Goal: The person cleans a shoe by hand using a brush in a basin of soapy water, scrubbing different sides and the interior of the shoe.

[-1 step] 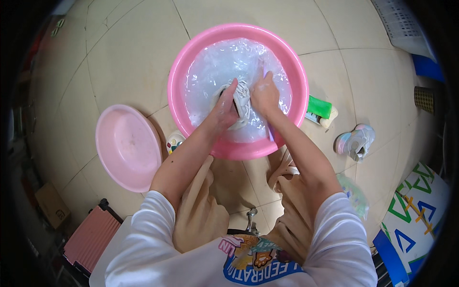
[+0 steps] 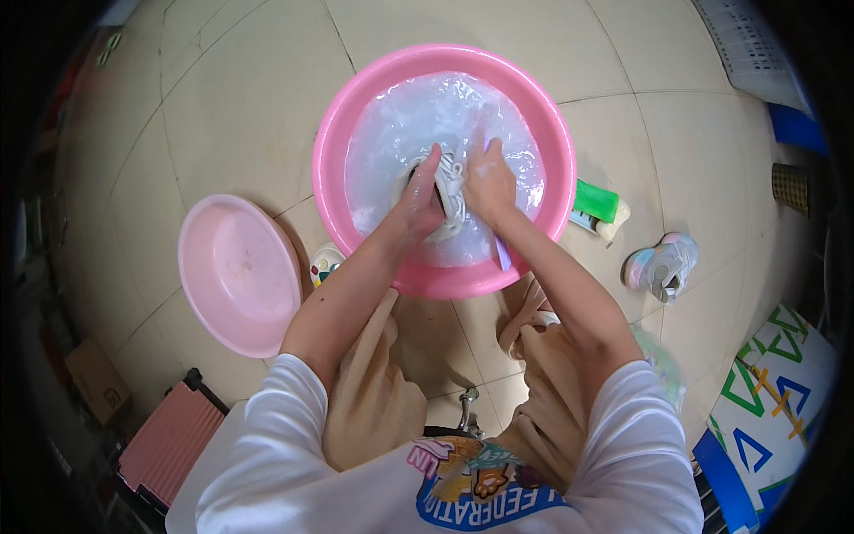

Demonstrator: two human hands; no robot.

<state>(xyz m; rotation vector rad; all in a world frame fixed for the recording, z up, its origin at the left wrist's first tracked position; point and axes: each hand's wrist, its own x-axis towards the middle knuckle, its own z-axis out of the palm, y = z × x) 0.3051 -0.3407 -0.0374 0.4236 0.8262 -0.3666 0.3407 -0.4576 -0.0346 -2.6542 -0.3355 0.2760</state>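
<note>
A white laced shoe [image 2: 453, 198] lies partly in the sudsy water of a large pink basin [image 2: 331, 165]. My left hand [image 2: 422, 198] grips it at the dark opening, thumb up along the tongue side; the other fingers are partly hidden. On the shoe's right, my right hand [image 2: 490, 182] is closed round a purple-handled brush [image 2: 503, 255]. The handle sticks out below the wrist toward the near rim, and its far end runs into the cloudy water, where the brush's working end cannot be made out.
A smaller pale pink basin [image 2: 233, 276] stands on the tiled floor at left. Right of the large basin are a green block [image 2: 596, 201] and a pale sneaker [image 2: 664, 267]. A pink ridged case [image 2: 171, 436] sits lower left, a patterned white board [image 2: 772, 400] lower right.
My right hand and the brush have shifted slightly toward me and to the left beside the shoe. The water's ripples differ. My left hand and the shoe have hardly moved.
</note>
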